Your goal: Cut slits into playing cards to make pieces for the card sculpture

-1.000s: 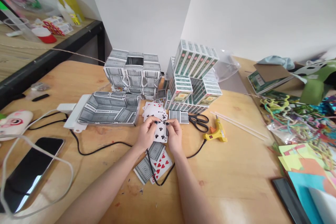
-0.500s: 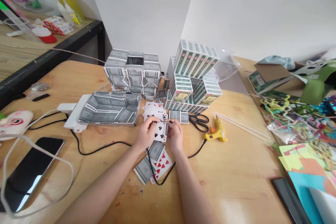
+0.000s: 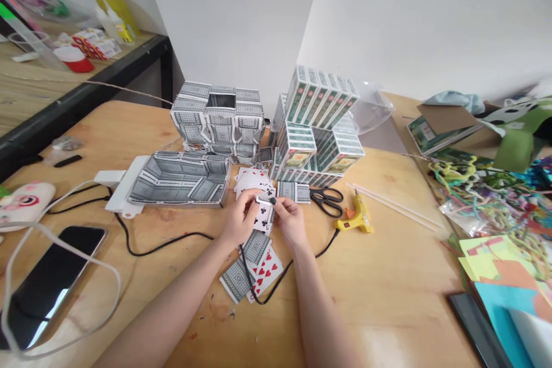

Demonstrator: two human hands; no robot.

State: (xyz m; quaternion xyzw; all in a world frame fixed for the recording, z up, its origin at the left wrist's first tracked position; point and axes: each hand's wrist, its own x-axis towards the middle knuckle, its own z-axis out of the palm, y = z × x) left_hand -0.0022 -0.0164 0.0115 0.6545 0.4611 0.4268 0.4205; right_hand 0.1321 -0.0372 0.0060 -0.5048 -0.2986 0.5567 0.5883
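Observation:
Between my two hands is a five of clubs playing card (image 3: 261,223), its edges bent up in narrow folds. My left hand (image 3: 240,219) pinches it at the upper left. At the upper right corner, my right hand (image 3: 290,221) has thumb and fingers closed on the card's folded edge. Face-up playing cards (image 3: 254,178) lie spread just beyond. Under and in front of my hands rest more cards, some with grey patterned backs (image 3: 237,280) and a heart card (image 3: 268,271). Two folded card pieces (image 3: 293,191) sit right of my fingers.
Black scissors (image 3: 326,202) and a yellow glue gun (image 3: 356,217) lie at right, its cord looping over the cards. An open card-covered tray (image 3: 181,178), a card-built structure (image 3: 218,118) and stacked card boxes (image 3: 319,126) stand behind. A phone (image 3: 52,282) lies left.
My right hand has turned and shifted slightly to the right along the card's top edge. The folded white strip at the top of the card now shows more clearly.

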